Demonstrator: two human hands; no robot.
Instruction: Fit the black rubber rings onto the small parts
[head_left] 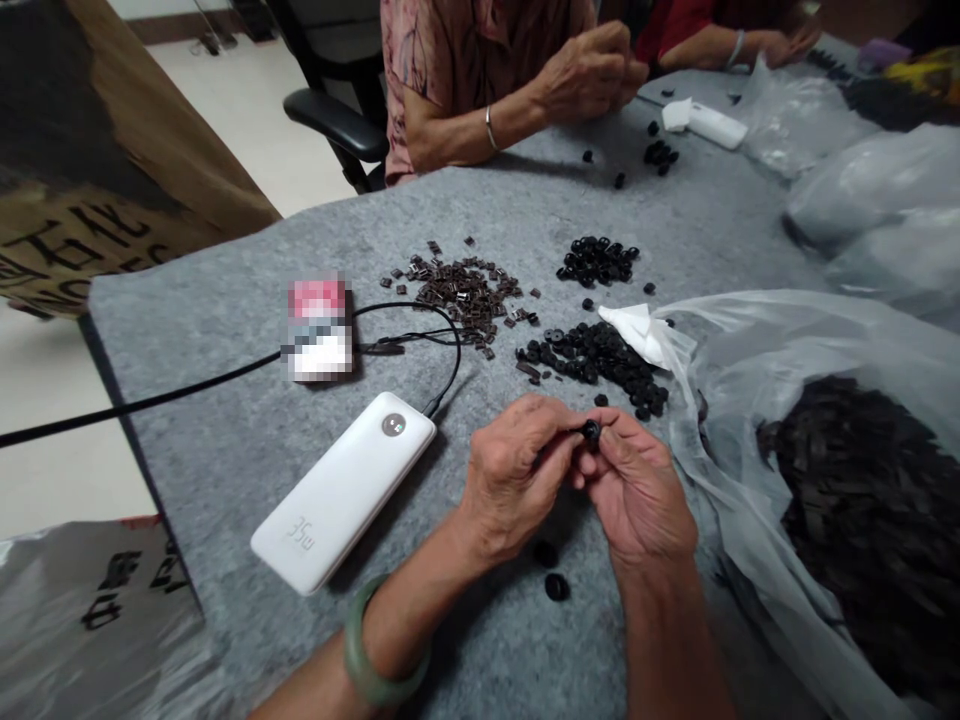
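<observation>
My left hand (517, 480) and my right hand (641, 485) meet over the grey felt table (247, 300), fingertips pinched from both sides around a small round black part (591, 430). Below them on the felt lies a loose black round part (556, 587), with another in shadow close by. Just beyond my fingers is a pile of black round parts (600, 360); a second black pile (598, 260) sits farther back. Small brown square pieces (465, 295) are scattered to the left of these piles. A crumpled white tissue (637, 332) touches the nearer black pile.
A white power bank (345, 490) with a black cable and a pixelated box (319, 330) lie at left. An open plastic bag of dark strips (870, 530) fills the right. Across the table, a person's hands (592, 75) work near more plastic bags (877, 180).
</observation>
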